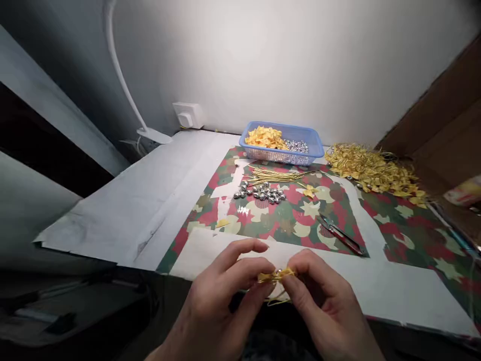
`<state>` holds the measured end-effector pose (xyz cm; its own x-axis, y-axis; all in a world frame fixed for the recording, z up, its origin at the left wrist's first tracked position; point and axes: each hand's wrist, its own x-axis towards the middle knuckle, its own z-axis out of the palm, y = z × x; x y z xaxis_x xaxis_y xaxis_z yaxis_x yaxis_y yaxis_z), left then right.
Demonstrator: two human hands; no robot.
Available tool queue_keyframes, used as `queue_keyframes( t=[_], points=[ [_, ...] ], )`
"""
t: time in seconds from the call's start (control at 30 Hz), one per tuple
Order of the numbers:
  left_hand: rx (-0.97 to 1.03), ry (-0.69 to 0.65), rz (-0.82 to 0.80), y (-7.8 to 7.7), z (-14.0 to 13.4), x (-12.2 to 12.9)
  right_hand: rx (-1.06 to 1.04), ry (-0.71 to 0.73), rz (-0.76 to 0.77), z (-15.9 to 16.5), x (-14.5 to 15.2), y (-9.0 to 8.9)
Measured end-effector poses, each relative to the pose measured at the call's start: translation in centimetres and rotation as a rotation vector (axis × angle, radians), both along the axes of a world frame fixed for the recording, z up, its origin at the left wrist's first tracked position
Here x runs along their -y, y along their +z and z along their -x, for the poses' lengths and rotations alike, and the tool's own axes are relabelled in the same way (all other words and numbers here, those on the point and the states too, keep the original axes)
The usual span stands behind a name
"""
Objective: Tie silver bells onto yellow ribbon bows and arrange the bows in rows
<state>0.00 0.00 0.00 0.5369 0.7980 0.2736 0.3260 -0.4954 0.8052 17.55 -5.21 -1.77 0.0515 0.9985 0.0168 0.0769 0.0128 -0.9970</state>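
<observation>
Just over the table's front edge, a yellow ribbon bow (277,275) is pinched between both hands. A small silver bell seems to sit at its middle, and thin gold cord hangs below it. My left hand (229,288) grips the bow's left side between thumb and fingers, its index finger raised. My right hand (319,296) holds the other side with thumb and forefinger. Beyond the hands lie several silver bells (261,193), a bundle of gold cords (276,175) and a loose yellow bow (309,191).
Small thread snips (341,235) with red handles lie right of centre. A blue plastic basket (281,156) with yellow bows and silver beads stands by the wall. To its right is a heap of yellow bows with cords (372,168). A white lamp (124,82) rises at left.
</observation>
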Motion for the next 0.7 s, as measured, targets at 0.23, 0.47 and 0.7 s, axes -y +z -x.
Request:
queue_keyframes(
  t=[0.23,0.47,0.7],
  points=[
    [0.005,0.001,0.02,0.2,-0.1,0.1,0.113,-0.009,-0.056,-0.3,0.0,-0.2],
    [-0.008,0.036,0.038,0.7,-0.5,0.2,0.145,-0.023,-0.124,-0.2,-0.1,-0.2],
    [0.107,0.056,0.575,2.0,-0.7,0.0,0.123,-0.052,-0.101,0.1,0.0,0.0]
  ],
)
